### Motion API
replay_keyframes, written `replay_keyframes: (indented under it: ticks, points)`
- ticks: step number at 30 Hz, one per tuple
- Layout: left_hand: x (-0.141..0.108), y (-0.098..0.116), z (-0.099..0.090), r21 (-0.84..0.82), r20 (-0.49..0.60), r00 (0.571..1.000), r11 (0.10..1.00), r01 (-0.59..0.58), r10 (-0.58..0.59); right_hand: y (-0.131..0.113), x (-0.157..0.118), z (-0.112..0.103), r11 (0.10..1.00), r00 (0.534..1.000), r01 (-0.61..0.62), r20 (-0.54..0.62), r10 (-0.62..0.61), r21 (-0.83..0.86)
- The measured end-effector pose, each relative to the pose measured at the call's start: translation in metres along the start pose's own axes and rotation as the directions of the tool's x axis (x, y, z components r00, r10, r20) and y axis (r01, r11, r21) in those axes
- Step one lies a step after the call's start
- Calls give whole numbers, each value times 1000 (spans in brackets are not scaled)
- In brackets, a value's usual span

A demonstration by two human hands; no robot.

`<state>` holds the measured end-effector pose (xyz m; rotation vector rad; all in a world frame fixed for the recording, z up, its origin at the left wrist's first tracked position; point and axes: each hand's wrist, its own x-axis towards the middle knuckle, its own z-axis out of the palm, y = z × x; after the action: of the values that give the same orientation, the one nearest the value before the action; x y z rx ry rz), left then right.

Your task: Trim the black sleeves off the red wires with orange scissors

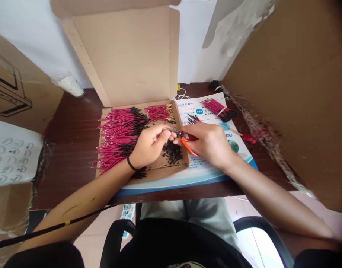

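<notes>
My left hand (pixel 150 145) pinches a thin wire (pixel 173 131) between thumb and fingers, its end reaching the blades of the orange-handled scissors (pixel 187 143). My right hand (pixel 207 143) is shut around those scissors. Left of my hands, a large heap of red wires with black ends (pixel 120 136) lies in an opened cardboard box (pixel 159 167). Beyond my hands lies a smaller bunch of red wires with brass terminals (pixel 156 112). Black trimmings (pixel 172 152) are scattered below my fingers. A banded bundle of red wires with black ends (pixel 218 109) rests on a printed leaflet (pixel 212 126).
The box stands on a dark wood table (pixel 64 149), its lid (pixel 120 56) raised at the back. Cardboard panels (pixel 288 93) rise on the right. A sheet of printed icons (pixel 11 156) lies at left, and a red-tipped wooden tool (pixel 247 137) lies right. A black cable (pixel 45 231) crosses below my left forearm.
</notes>
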<state>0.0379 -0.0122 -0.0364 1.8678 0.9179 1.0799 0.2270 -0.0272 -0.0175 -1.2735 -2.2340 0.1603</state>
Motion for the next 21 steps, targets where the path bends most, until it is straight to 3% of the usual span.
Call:
replay_keyframes:
  ticks: [8, 15, 21]
  points:
    - [0, -4, 1, -147, -14, 997, 986, 78, -81, 1, 1, 4, 994, 991, -97, -87, 102, 60]
    - [0, -7, 4, -324, -38, 988, 937, 129, -149, -2, 1, 5, 987, 987, -138, -72, 144, 81]
    - [1, -2, 2, -254, -54, 984, 955, 152, -171, -2, 1, 4, 987, 988, -131, -71, 137, 92]
